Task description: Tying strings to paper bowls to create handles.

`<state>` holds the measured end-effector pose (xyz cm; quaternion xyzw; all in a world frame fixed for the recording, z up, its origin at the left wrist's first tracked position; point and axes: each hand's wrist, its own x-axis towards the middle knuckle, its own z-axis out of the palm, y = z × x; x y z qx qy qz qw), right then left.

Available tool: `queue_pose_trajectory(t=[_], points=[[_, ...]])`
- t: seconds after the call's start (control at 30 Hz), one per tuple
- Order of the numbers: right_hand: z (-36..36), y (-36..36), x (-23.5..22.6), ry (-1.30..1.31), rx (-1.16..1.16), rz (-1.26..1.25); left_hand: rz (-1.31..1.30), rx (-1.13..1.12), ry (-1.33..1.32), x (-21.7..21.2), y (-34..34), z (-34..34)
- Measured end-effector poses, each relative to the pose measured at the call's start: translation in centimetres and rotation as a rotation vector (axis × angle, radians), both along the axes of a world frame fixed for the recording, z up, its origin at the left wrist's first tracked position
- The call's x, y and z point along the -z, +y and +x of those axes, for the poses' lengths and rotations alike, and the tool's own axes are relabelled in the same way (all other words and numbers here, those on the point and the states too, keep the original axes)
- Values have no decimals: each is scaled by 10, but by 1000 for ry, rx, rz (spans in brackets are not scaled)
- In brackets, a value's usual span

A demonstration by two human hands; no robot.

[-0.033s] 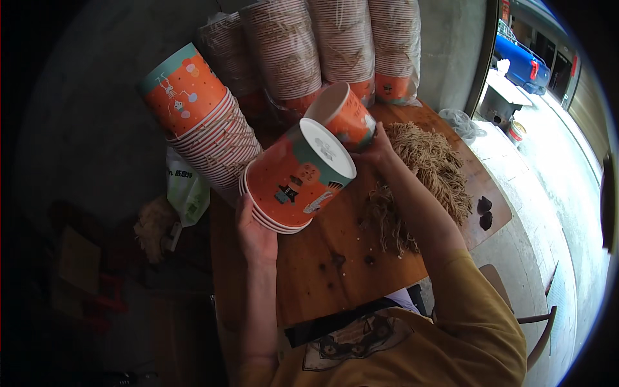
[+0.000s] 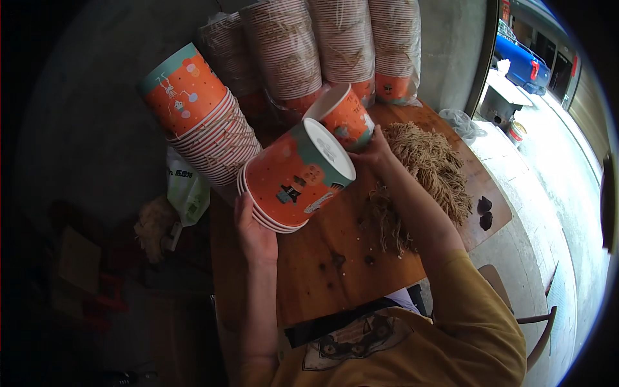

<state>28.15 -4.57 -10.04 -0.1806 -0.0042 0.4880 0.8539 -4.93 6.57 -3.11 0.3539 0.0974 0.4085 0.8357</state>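
My left hand (image 2: 258, 233) is closed on the rims of a short nested stack of orange paper buckets (image 2: 284, 180). The stack is tilted, its white base facing up and right, its rims down and left. My right hand (image 2: 373, 149) grips a single orange and green paper bucket (image 2: 351, 121) near its base, with the mouth pointing up and left. This bucket is partly behind the stack in my left hand. Left of them leans a tall upside-down stack of the same buckets (image 2: 213, 135), its top one showing a cartoon skeleton.
Several plastic-wrapped bucket stacks (image 2: 345, 48) stand along the back of the wooden table (image 2: 309, 277). A heap of tan strings (image 2: 432, 168) lies right, with dark pieces (image 2: 485, 213) near the edge. A white and green bag (image 2: 188, 190) hangs at left; a chair (image 2: 541, 329) is at lower right.
The bucket in my right hand has turned slightly, showing more of its printed side. The stack in my left hand has shifted a little to the left.
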Motion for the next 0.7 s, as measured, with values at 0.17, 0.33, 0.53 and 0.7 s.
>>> queue_pose_trajectory(t=[0.17,0.33,0.53,0.7], points=[[20,-4,46,-113,5,-167,507,-226,193,-31,-35,6],[-29,-22,43,-75,-175,-305,767,-287,297,-21,-28,0],[-91,-43,-41,-134,92,-467,1236,-453,436,-17,-37,19],[-55,-58,0,-20,-57,-253,1452,-507,574,-15,-47,41]])
